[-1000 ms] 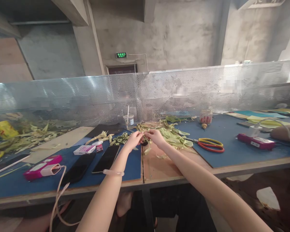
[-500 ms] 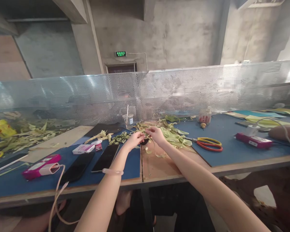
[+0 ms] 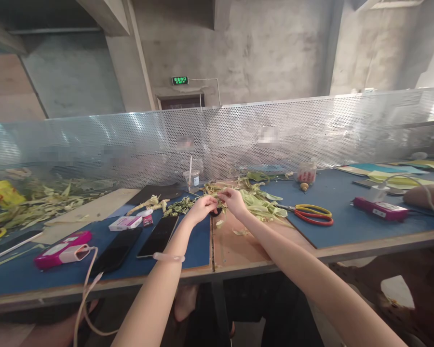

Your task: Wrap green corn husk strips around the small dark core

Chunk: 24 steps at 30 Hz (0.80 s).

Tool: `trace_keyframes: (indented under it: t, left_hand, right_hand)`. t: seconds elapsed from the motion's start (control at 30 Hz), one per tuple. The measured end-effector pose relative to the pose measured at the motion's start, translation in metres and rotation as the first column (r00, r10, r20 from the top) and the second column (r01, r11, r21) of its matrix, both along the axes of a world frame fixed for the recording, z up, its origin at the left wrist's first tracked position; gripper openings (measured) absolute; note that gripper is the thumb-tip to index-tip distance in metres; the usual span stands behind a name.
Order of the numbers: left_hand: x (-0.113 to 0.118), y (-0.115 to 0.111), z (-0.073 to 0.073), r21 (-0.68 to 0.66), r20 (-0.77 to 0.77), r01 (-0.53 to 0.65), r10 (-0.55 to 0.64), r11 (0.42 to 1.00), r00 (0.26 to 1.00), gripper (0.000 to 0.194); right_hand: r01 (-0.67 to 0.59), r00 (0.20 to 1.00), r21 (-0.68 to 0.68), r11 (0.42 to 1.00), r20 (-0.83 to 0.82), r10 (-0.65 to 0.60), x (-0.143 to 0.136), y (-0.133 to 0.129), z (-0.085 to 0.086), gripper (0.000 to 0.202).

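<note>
My left hand (image 3: 203, 207) is closed in a pinch above the front of the leaf pile. Close to its right, my right hand (image 3: 233, 199) pinches too, fingertips almost meeting the left ones. Whatever lies between the fingers is too small to make out. Beneath them a small round black object (image 3: 216, 212) partly shows. Pale green leaf strips (image 3: 262, 205) spread over the brown board (image 3: 238, 250) behind and beside my right hand. A heap of small dark green twisted pieces (image 3: 180, 206) lies left of my left hand.
Red-and-yellow-handled scissors (image 3: 313, 215) lie on the right. Two black phones (image 3: 158, 236), a pink power strip (image 3: 63, 249) with a cable and a small box (image 3: 125, 222) are on the left. A plastic cup (image 3: 191, 180) and a jar (image 3: 306, 173) stand before the perforated metal screen (image 3: 148, 144).
My hands stay in nearly the same place, pinched close together. The fingers have shifted only slightly, and the things on the table stay put.
</note>
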<state>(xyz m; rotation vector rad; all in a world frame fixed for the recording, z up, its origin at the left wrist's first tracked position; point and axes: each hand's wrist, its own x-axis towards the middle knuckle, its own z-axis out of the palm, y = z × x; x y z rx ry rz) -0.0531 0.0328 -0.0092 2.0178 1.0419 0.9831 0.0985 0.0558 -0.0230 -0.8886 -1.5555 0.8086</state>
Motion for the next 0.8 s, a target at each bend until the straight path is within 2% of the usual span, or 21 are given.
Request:
trace_keyframes:
  t: [0.43,0.8]
  left_hand:
    - [0.001,-0.005,0.004,-0.036,0.031,0.013,-0.012,0.999,0.999,0.019]
    - [-0.001,-0.003,0.003,-0.088,0.158,-0.111,0.123,0.990,0.980,0.028]
  right_hand:
    - [0.088,0.996,0.042,0.995,-0.017,-0.087,-0.002,0.000,0.000,0.023]
    - [-0.080,0.997,0.062,0.995,-0.020,0.081,-0.001,-0.016,0.011,0.020]
